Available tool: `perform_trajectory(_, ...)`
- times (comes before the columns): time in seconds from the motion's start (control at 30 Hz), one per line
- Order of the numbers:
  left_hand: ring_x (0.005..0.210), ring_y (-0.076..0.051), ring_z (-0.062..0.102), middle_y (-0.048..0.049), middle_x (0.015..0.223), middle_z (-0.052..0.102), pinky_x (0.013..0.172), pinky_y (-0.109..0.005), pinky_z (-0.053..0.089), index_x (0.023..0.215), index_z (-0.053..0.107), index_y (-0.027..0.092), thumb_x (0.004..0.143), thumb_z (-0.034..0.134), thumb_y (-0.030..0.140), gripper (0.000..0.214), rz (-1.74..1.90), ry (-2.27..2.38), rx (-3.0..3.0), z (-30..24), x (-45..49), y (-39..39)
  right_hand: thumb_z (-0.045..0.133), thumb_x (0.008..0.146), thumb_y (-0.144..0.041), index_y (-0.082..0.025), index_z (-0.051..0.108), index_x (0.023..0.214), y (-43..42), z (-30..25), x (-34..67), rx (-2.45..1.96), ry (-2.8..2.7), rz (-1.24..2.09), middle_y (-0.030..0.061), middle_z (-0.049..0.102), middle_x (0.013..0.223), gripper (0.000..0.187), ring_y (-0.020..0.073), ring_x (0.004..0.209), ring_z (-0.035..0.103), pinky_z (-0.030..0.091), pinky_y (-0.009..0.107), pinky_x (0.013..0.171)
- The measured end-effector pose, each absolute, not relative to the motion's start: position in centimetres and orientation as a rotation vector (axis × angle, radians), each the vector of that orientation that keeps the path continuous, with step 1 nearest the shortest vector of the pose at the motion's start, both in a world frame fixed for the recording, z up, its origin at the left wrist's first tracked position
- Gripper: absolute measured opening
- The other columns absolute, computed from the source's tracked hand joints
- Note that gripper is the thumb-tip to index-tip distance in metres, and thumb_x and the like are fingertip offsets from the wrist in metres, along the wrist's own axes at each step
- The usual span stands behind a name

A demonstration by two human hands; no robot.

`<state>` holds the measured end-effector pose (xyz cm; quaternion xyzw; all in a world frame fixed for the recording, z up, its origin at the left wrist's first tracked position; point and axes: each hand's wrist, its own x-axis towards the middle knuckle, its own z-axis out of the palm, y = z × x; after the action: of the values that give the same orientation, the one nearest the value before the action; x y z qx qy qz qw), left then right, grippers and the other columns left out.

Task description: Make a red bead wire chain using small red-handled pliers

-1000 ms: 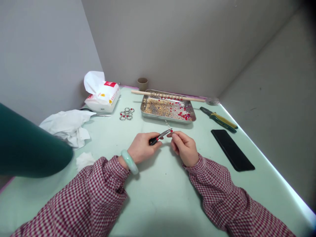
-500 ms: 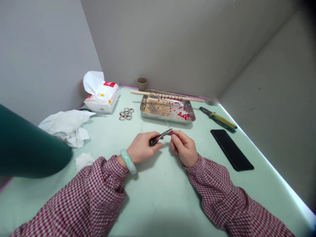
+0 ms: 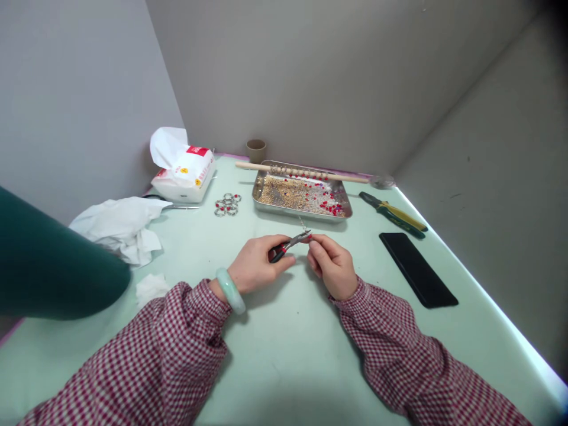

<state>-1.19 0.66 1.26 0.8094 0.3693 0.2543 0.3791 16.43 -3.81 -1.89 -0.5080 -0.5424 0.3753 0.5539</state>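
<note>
My left hand (image 3: 257, 266), with a pale green bangle at its wrist, is closed around small pliers (image 3: 290, 244) with black and red handles. The jaws of the pliers point right, towards my right fingertips. My right hand (image 3: 332, 265) pinches a tiny jewellery piece with a red bead (image 3: 309, 238) right at the jaw tips. A short, thin silvery strand (image 3: 302, 223) sticks up beyond the jaws. The end of the piece inside my right fingers is hidden.
Behind my hands stands a metal tray (image 3: 297, 214) of gold, clear and red beads, with a wooden stick (image 3: 344, 177) across it. Linked rings (image 3: 227, 205), a tissue pack (image 3: 184, 177) and a dark green cylinder (image 3: 57, 266) are left; larger pliers (image 3: 393, 216) and a black slab (image 3: 417, 269) right.
My left thumb has shifted slightly outward, and the handles of the pliers look a little wider apart. My right hand stays nearly in place at the jaw tips.
</note>
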Motion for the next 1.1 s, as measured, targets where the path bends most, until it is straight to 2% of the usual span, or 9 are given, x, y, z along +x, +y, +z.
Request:
perform_trajectory(0.3, 0.073, -0.015, 0.056, -0.0023, 0.089, 0.068, 0.070, -0.029, 0.044, 0.118, 0.062, 0.019, 0.084, 0.057, 0.034, 0.038, 0.642, 0.951, 2.071, 1.37, -1.21, 0.66, 0.051, 0.089, -0.035, -0.014, 0.063, 0.097, -3.87, -1.66, 16.43, -1.197, -1.259, 0.928, -0.0068, 0.042, 0.048, 0.025, 0.0072, 0.041, 0.034, 0.026, 0.022, 0.040)
perform_trajectory(0.93, 0.084, -0.019, 0.062, -0.0050, 0.094, 0.071, 0.084, -0.035, 0.048, 0.105, 0.068, 0.017, 0.082, 0.058, 0.028, 0.027, 0.652, 1.007, 1.988, 1.06, -1.27, 0.75, 0.052, 0.088, -0.036, -0.014, 0.064, 0.099, -3.82, -1.87, 16.48, -1.246, -1.262, 0.859, -0.0061, 0.043, 0.050, 0.027, 0.0076, 0.041, 0.036, 0.028, 0.023, 0.041)
perform_trajectory(1.03, 0.084, -0.017, 0.061, -0.0051, 0.096, 0.070, 0.081, -0.033, 0.048, 0.106, 0.067, 0.017, 0.082, 0.058, 0.028, 0.028, 0.636, 0.928, 1.903, 1.32, -1.33, 0.75, 0.052, 0.088, -0.036, -0.015, 0.064, 0.100, -3.93, -1.82, 16.52, -1.223, -1.242, 0.938, -0.0065, 0.044, 0.048, 0.027, 0.0073, 0.040, 0.035, 0.027, 0.022, 0.040)
perform_trajectory(1.1, 0.076, -0.015, 0.059, -0.0046, 0.091, 0.070, 0.074, -0.031, 0.048, 0.107, 0.067, 0.016, 0.082, 0.057, 0.028, 0.029, 0.613, 0.874, 1.831, 1.54, -1.39, 0.72, 0.051, 0.089, -0.037, -0.015, 0.064, 0.100, -3.96, -1.86, 16.61, -1.197, -1.234, 0.995, -0.0067, 0.044, 0.048, 0.028, 0.0071, 0.039, 0.034, 0.027, 0.022, 0.039)
